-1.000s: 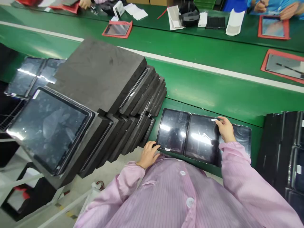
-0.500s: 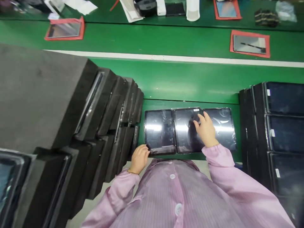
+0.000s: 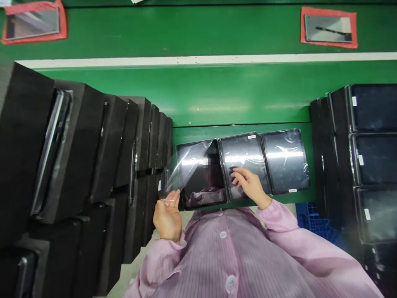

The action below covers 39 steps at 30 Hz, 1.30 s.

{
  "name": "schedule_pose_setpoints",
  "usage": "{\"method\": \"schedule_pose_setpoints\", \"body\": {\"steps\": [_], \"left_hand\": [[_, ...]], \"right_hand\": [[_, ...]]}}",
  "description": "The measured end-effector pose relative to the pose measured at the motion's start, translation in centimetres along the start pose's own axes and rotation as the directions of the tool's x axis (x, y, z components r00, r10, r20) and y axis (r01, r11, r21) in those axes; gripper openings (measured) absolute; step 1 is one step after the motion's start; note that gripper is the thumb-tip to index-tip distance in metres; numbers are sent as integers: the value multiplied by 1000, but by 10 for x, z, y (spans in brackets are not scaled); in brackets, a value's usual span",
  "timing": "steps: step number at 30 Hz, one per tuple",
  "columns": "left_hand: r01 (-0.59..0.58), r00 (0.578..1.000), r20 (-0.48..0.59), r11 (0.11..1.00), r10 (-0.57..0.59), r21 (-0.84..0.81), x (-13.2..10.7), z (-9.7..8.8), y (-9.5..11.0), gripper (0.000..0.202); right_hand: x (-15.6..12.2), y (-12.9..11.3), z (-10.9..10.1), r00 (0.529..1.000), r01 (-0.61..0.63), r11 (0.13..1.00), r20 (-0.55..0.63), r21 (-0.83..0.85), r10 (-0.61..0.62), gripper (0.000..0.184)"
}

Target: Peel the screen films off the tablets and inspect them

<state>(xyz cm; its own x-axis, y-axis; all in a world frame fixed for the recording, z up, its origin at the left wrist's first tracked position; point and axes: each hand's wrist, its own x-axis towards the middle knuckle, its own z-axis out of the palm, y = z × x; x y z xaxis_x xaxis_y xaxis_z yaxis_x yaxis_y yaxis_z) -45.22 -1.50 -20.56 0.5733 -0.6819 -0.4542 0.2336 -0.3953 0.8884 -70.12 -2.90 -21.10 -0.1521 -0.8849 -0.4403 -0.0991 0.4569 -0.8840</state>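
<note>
Pinches the part-lifted film (image 3: 178,169) in the left grip (image 3: 168,218), holds the right grip (image 3: 249,186) half-open and apparently empty over the middle tablet (image 3: 242,149), and risks tearing the film or dragging the left tablet (image 3: 207,178), flat on the counter (image 3: 183,133), if pulling too hard.

Green bench (image 3: 248,95), glossy; dark seam (image 3: 242,125) and, farther off, white stripe (image 3: 217,59) run lengthwise beyond middle tablet (image 3: 245,153). Middle tablet lies flat on bench. Left tablet (image 3: 201,182) flat just beside it on left; right tablet (image 3: 285,161) flat just beside it on right. Well beyond middle tablet, past stripe: left red sheet (image 3: 63,20) far to its left, right red sheet (image 3: 354,29) to its right.
</note>
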Motion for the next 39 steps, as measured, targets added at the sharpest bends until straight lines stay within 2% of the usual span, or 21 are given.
{"method": "schedule_pose_setpoints", "body": {"steps": [4,6,7,8,10,11,12,14,16,18,20,21,26,28,30,31,32,33,35,37,39], "left_hand": [[-136,989,74,984,128,112,-3,-15,-11,20],[-304,938,253,909,235,286,-5,-26,-18,18],[-434,875,394,817,282,380,-7,-32,-21,15],[-582,777,549,683,308,440,-10,-37,-24,11],[-828,534,799,364,278,426,-17,-43,-30,13],[-894,437,863,225,254,387,-21,-45,-33,19],[-928,373,895,113,245,356,-25,-45,-35,23],[-941,311,912,-46,268,335,-32,-43,-37,26],[-927,291,911,-148,292,344,-36,-41,-36,25],[-913,283,913,-210,294,351,-37,-39,-34,25],[-901,279,908,-242,311,360,-38,-37,-32,30],[-896,276,904,-252,326,365,-38,-37,-31,34],[-890,274,894,-258,355,376,-43,-36,-30,40],[-885,307,885,-236,349,400,-48,-32,-27,37],[-877,347,879,-217,328,428,-51,-24,-22,33],[-875,362,880,-214,308,435,-50,-16,-18,30],[-876,369,885,-213,283,433,-47,-6,-15,29],[-879,369,893,-214,258,425,-42,6,-11,30],[-883,371,903,-216,218,416,-28,38,-3,34],[-866,412,888,-216,203,451,-12,74,7,39],[-812,503,838,-215,210,542,2,105,16,45]], "right_hand": [[25,-28,28,972,-206,970,145,130,187,21],[44,-43,38,963,-254,962,115,98,243,20],[54,-49,43,964,-254,965,94,63,248,21],[61,-54,47,967,-246,969,78,31,243,23],[71,-61,55,982,-182,981,37,-59,185,27],[71,-63,58,992,-121,985,18,-120,124,29],[68,-64,60,999,-49,983,16,-177,52,29],[55,-65,58,987,90,967,148,-238,-55,24],[35,-64,47,892,141,973,449,-184,-44,17],[17,-61,27,685,83,993,729,-88,8,15],[5,-57,2,526,-11,1000,851,13,-5,17],[1,-54,-10,503,-48,997,864,63,-30,19],[0,-45,-38,596,-146,987,803,67,33,23],[5,-43,-38,713,-100,995,699,28,53,29],[17,-38,-42,899,-5,1000,438,-7,7,35],[26,-34,-47,965,59,996,258,-61,-42,36],[36,-30,-53,992,110,983,80,-149,-99,36],[48,-27,-62,983,147,949,-63,-280,-170,35],[72,-22,-81,931,168,849,-204,-500,-304,33],[93,-22,-95,903,179,773,-211,-609,-375,28],[112,-24,-102,904,206,728,-158,-654,-397,22]]}}
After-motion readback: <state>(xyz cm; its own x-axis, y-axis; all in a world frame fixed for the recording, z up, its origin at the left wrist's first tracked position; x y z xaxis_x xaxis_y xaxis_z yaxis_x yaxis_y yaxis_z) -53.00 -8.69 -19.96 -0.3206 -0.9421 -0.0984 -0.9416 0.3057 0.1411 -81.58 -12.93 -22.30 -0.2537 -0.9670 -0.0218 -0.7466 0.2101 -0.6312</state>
